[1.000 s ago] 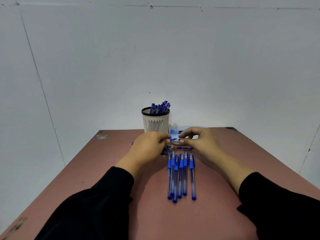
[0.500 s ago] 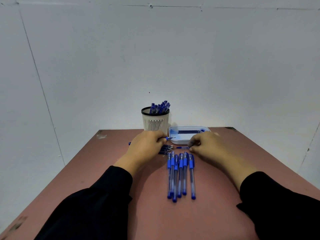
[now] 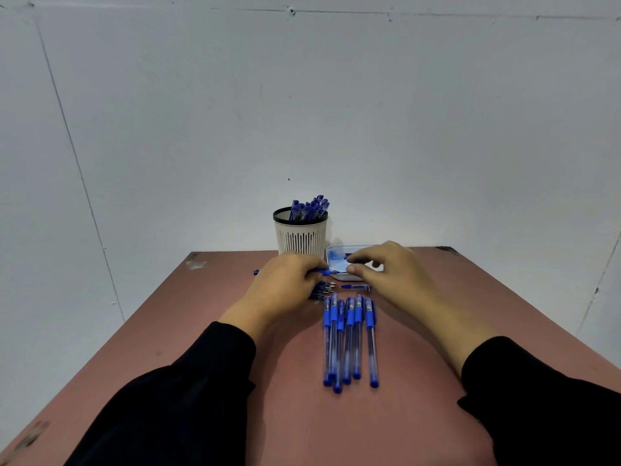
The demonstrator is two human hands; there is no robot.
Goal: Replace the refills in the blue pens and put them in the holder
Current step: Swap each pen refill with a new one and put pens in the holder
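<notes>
- We hold one blue pen in the left hand; the grip is pressed together around its barrel, with the blue front section and tip pointing right, out past the fingers.
- The pen's rear end shows just beyond the left edge of the same hand.
- The right hand sits just to the right of that tip, thumb and forefinger pressed together; whether this grip pinches a thin part, we cannot tell, as anything there is too small to resolve.
- Both hands hover close together, fingertips nearly meeting, above the counter.
- Behind the right grip lies a shallow white tray, partly covered by the fingers; it holds blue items that are blurred.
- Behind the left grip stands the holder, a pale slotted cup with a black rim, upright, with a bunch of blue pens leaning inside it.
- Directly below the left grip, a small cluster of loose pen parts rests on the counter, partly hidden by the hand.
- Just below the right grip lies a short blue piece, set crosswise.
- Nearer to us than both grips, a row of six pens lies side by side, lengthwise, touching or nearly so.
- Black sleeves cover both forearms.
</notes>
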